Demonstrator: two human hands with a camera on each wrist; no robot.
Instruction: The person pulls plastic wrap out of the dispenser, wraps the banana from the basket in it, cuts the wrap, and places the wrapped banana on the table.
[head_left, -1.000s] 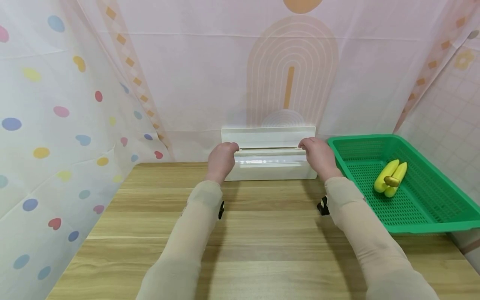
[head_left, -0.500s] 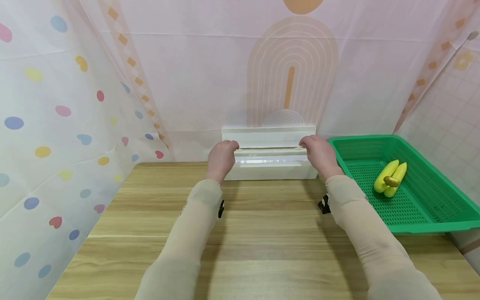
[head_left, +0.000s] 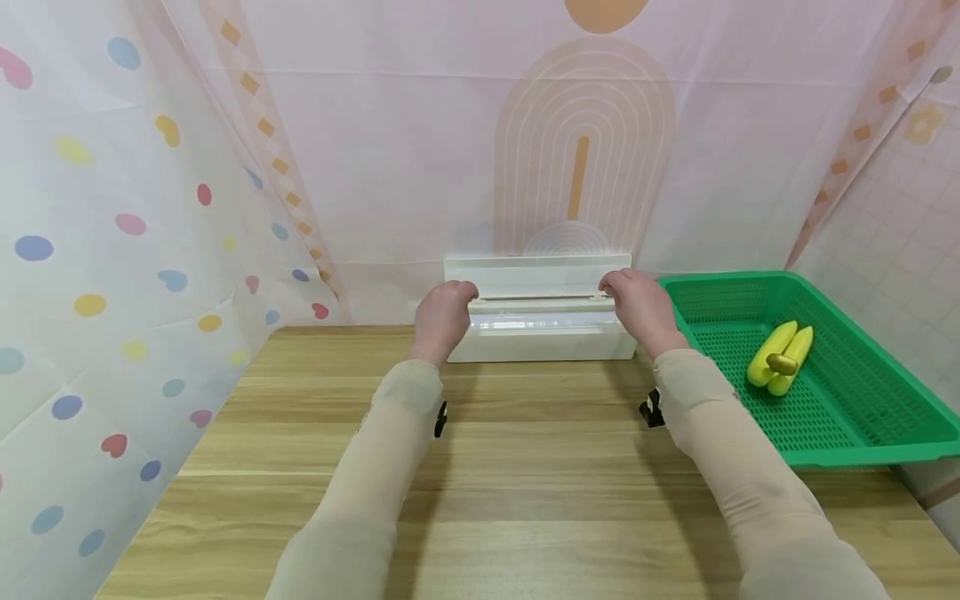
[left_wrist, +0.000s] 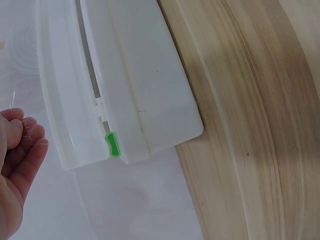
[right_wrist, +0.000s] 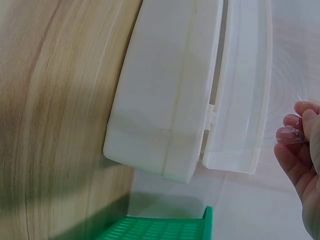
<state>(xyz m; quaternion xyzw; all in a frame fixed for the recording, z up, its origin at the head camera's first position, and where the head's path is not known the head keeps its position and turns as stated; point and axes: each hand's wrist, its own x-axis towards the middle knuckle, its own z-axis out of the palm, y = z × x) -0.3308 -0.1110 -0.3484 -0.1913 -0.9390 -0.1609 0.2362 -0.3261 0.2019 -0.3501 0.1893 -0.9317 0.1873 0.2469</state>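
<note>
Tabletop (head_left: 540, 483) of wood lies nearest to you. Farther on, your left hand (head_left: 442, 318) and your right hand (head_left: 642, 312) are each pinching clear film (right_wrist: 290, 134) between thumb and fingers. This film is just by the white box (head_left: 540, 347); how far it spreads, I cannot tell. It should be very light, soft, rather clingy and easy to wrinkle or tear, so hold it best near both ends of its edge, evenly. Beside the box stands a green basket (head_left: 862, 455) with yellow bananas (head_left: 767, 357); behind the open lid (head_left: 536, 273) hangs a curtain (head_left: 405, 167).

Both arms (head_left: 363, 492) reach forward, the left hand (head_left: 444, 317) and right hand (head_left: 642, 312) raised, fingers (left_wrist: 31, 162) curled, apparently pinching.
</note>
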